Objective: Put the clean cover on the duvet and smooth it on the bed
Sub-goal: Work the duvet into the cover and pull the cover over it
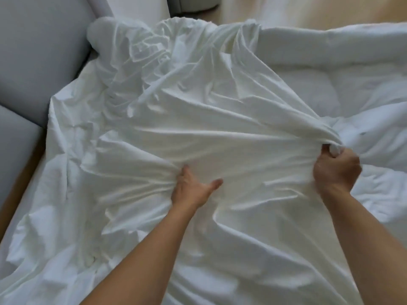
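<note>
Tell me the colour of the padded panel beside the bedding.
The upholstered padded panel is plain pale grey; head view.

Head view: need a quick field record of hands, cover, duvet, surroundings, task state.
left hand: grips a gather of the cover, thumb out
right hand: fist holds a bunched fold at the cover's right edge
cover: white, heavily wrinkled, pulled taut between the hands
duvet: quilted, bare on the right side
surroundings: grey padded panels at left, wood floor at top
task state: cover only partly on, not smoothed
</note>
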The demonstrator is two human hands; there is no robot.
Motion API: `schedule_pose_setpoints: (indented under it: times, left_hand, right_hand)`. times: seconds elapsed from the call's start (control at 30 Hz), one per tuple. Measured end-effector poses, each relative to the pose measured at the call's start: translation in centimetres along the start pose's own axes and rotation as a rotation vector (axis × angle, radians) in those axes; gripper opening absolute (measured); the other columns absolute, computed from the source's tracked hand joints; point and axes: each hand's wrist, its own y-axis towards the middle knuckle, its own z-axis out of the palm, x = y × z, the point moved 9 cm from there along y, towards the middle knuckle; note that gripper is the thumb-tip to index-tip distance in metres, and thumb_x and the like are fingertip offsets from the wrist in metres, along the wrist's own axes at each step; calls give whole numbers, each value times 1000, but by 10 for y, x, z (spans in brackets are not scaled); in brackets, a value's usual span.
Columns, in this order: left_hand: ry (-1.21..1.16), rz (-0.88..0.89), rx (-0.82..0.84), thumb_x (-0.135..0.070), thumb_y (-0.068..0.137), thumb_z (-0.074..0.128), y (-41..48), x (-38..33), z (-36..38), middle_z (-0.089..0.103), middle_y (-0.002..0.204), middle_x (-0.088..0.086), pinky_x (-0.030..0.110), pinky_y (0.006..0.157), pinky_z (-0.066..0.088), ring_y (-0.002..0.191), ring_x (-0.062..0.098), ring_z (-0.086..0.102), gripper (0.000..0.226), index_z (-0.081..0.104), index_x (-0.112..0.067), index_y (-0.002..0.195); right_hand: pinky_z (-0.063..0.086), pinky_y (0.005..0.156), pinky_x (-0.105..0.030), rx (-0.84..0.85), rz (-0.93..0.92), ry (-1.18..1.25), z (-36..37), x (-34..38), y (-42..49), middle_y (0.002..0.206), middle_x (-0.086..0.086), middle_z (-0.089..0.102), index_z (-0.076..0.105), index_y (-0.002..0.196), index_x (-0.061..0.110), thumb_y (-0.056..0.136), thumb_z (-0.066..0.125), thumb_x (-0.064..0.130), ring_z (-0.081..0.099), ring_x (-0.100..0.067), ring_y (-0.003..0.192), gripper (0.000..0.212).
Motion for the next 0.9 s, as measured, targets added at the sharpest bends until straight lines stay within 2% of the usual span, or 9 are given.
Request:
schedule_pose_setpoints:
  times: [0.13,0.23,0.37,0.5,0.57,0.67,0.77,0.83,0.9]
  left_hand:
    - [301,238,122,-38,98,53,-2,-91,71,64,124,13,41,91,52,114,36,61,30,52,-18,120]
    - [302,464,113,-26,101,43,-19,-184,102,64,110,19,40,77,49,101,41,62,8,46,-20,104]
    - [66,685,13,-22,99,42,-45,-312,117,65,104,21,43,76,46,97,43,60,12,53,-17,100]
    - [-174,765,6,-13,95,46,-69,-418,134,67,95,16,39,75,40,92,36,59,12,54,-14,87]
    - [-197,761,50,-12,95,47,-68,-443,153,61,85,11,40,75,42,89,35,59,19,44,-18,77]
    - [41,745,154,-24,97,53,-57,-433,187,59,90,7,36,72,37,91,33,58,13,43,-19,89]
    - [375,710,272,-64,76,73,-51,-371,201,56,121,10,42,95,45,112,33,54,72,44,-21,126]
    - [663,647,410,-77,64,74,-57,-314,217,45,138,14,45,108,40,128,36,45,109,32,-22,147]
    - [775,605,500,-62,81,71,-65,-270,238,53,134,13,37,95,45,122,36,53,76,41,-22,138]
  right_hand:
    - [48,90,-44,-209,246,164,-69,-66,64,112,-23,68,66,106,-1,92,51,40,62,-40,109,46]
    - [50,83,-36,-260,304,283,-102,-116,126,93,-7,65,66,90,15,84,58,51,60,-23,91,37]
    - [55,94,-44,560,605,639,-49,-146,110,114,-4,73,74,113,16,74,75,69,71,-26,103,65]
    - [62,78,-42,1135,552,609,-21,-120,13,106,-18,75,77,105,6,81,75,32,74,-33,93,35]
    - [62,75,-45,992,503,564,-17,-135,32,101,-20,75,73,109,1,84,76,13,74,-36,89,28]
    - [59,78,-37,392,640,585,-57,-210,118,113,-23,71,65,119,-5,91,63,0,71,-35,100,29]
    - [48,100,-37,-192,803,312,-148,-296,162,137,-24,58,54,131,-8,96,51,9,58,-36,125,39]
    - [42,105,-41,-185,782,161,-157,-307,164,140,-27,52,49,135,-2,98,52,15,52,-42,128,42]
    - [39,104,-46,-20,679,3,-128,-291,147,144,-26,46,39,142,9,91,62,33,47,-43,130,61]
